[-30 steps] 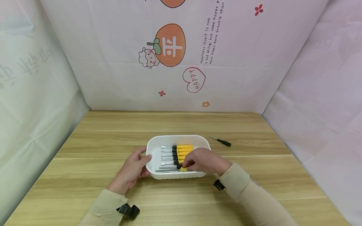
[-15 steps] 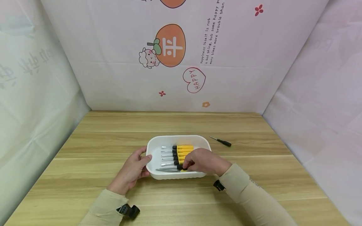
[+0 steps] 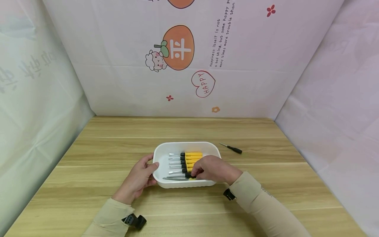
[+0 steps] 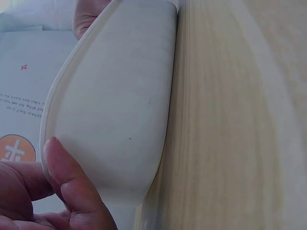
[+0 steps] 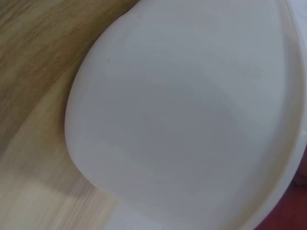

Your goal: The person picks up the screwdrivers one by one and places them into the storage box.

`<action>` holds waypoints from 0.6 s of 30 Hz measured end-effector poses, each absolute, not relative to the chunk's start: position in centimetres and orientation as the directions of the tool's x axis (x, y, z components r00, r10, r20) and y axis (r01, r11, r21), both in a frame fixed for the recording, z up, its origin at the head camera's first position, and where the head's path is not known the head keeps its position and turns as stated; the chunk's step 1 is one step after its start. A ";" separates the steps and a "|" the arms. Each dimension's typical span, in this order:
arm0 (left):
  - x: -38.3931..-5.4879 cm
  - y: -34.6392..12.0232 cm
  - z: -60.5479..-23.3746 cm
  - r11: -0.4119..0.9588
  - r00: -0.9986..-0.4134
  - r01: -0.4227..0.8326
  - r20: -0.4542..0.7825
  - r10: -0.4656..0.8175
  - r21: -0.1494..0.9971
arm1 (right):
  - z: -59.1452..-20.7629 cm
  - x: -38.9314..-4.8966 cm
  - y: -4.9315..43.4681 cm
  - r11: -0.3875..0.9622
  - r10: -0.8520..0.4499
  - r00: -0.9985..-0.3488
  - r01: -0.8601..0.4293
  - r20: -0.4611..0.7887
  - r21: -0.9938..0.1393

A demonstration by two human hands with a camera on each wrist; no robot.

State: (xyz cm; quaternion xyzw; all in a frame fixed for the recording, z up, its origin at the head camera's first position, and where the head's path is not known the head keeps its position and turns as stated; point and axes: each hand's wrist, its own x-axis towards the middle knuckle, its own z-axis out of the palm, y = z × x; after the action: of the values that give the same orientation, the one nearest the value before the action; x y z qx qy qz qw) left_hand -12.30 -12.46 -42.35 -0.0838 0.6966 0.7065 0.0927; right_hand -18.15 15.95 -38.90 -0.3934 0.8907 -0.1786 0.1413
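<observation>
A white plastic tray [image 3: 161, 159] sits on the wooden table. My left hand [image 3: 138, 179] grips its left end, and in the left wrist view the thumb [image 4: 69, 179] lies over the rim. Several screwdrivers [image 3: 192, 157] with yellow-and-black handles lie in a row inside, metal tips pointing left. My right hand [image 3: 214, 168] reaches over the tray's right end, its fingertips pinching the handle of a screwdriver [image 3: 188, 175] near the front wall; most of that handle is hidden. Close beside it lies the front screwdriver [image 3: 177, 179]. The right wrist view shows mostly the tray's outer wall [image 5: 177, 110].
A small black-handled screwdriver [image 3: 235, 149] lies on the table [image 3: 124, 131] behind the tray's right end. White printed cloth [image 3: 124, 79] stands upright at the back, with plain-looking sheets along both sides.
The screwdriver under my right fingertips has shifted slightly toward the front one, and its handle now covers more of the front one's yellow. My left hand and the tray stay in place.
</observation>
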 end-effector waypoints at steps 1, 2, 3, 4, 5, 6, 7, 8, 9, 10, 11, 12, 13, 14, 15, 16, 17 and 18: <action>-12.3 -12.5 -42.3 -0.012 -0.969 -0.248 -0.248 0.014 0.969 | -38.9 -18.1 15.9 0.629 -0.750 -0.652 -0.649 -0.113 -0.428; -12.3 -12.5 -42.3 -0.011 -0.969 -0.248 -0.248 0.014 0.969 | -38.8 -18.1 15.9 0.631 -0.748 -0.653 -0.647 -0.115 -0.428; -12.3 -12.5 -42.3 -0.010 -0.968 -0.249 -0.249 0.014 0.968 | -38.8 -18.1 15.9 0.632 -0.747 -0.654 -0.646 -0.117 -0.427; -12.3 -12.5 -42.3 -0.009 -0.968 -0.250 -0.250 0.014 0.968 | -38.8 -18.1 15.9 0.631 -0.748 -0.653 -0.647 -0.116 -0.428; -12.4 -12.5 -42.4 -0.008 -0.968 -0.251 -0.251 0.013 0.968 | -38.8 -18.1 15.9 0.629 -0.750 -0.652 -0.649 -0.114 -0.428; -12.4 -12.5 -42.4 -0.008 -0.967 -0.253 -0.253 0.011 0.967 | -38.8 -18.2 15.9 0.627 -0.752 -0.650 -0.651 -0.112 -0.427; -12.4 -12.4 -42.4 -0.008 -0.967 -0.256 -0.256 0.010 0.967 | -38.8 -18.1 15.8 0.629 -0.750 -0.652 -0.649 -0.114 -0.428; -12.5 -12.4 -42.5 -0.008 -0.966 -0.258 -0.258 0.009 0.966 | -38.8 -18.2 15.8 0.628 -0.751 -0.651 -0.649 -0.113 -0.429; -12.5 -12.4 -42.5 -0.009 -0.965 -0.261 -0.261 0.008 0.965 | -38.8 -18.2 15.8 0.626 -0.752 -0.650 -0.650 -0.112 -0.431; -12.5 -12.4 -42.5 -0.009 -0.965 -0.262 -0.262 0.007 0.965 | -38.7 -18.2 15.9 0.624 -0.753 -0.648 -0.651 -0.111 -0.433; -12.5 -12.4 -42.5 -0.009 -0.965 -0.264 -0.264 0.005 0.965 | -38.8 -18.2 15.9 0.623 -0.754 -0.647 -0.652 -0.111 -0.432; -12.5 -12.4 -42.5 -0.010 -0.964 -0.265 -0.265 0.005 0.964 | -38.8 -18.2 15.9 0.624 -0.754 -0.648 -0.651 -0.112 -0.433; -12.5 -12.4 -42.5 -0.009 -0.964 -0.266 -0.266 0.005 0.964 | -38.8 -18.2 15.9 0.623 -0.754 -0.648 -0.649 -0.113 -0.436; -12.6 -12.3 -42.5 -0.009 -0.964 -0.266 -0.266 0.004 0.964 | -38.7 -18.2 15.9 0.623 -0.753 -0.648 -0.648 -0.114 -0.438; -12.6 -12.3 -42.5 -0.008 -0.964 -0.266 -0.266 0.004 0.964 | -38.7 -18.3 15.9 0.624 -0.752 -0.648 -0.645 -0.116 -0.441; -12.6 -12.3 -42.5 -0.008 -0.964 -0.266 -0.266 0.003 0.964 | -38.7 -18.3 15.9 0.626 -0.750 -0.650 -0.642 -0.118 -0.443; -12.6 -12.4 -42.5 -0.008 -0.964 -0.266 -0.266 0.003 0.964 | -38.7 -18.3 15.9 0.628 -0.748 -0.653 -0.639 -0.119 -0.444; -12.5 -12.4 -42.5 -0.008 -0.964 -0.266 -0.266 0.003 0.964 | -38.7 -18.3 16.0 0.629 -0.747 -0.655 -0.636 -0.119 -0.448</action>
State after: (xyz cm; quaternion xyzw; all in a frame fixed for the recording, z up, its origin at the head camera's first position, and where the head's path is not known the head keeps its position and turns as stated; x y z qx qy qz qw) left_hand -12.55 -12.36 -42.45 -0.0941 0.6978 0.7036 0.0954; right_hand -18.34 15.96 -38.68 -0.3882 0.8901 -0.1871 0.1483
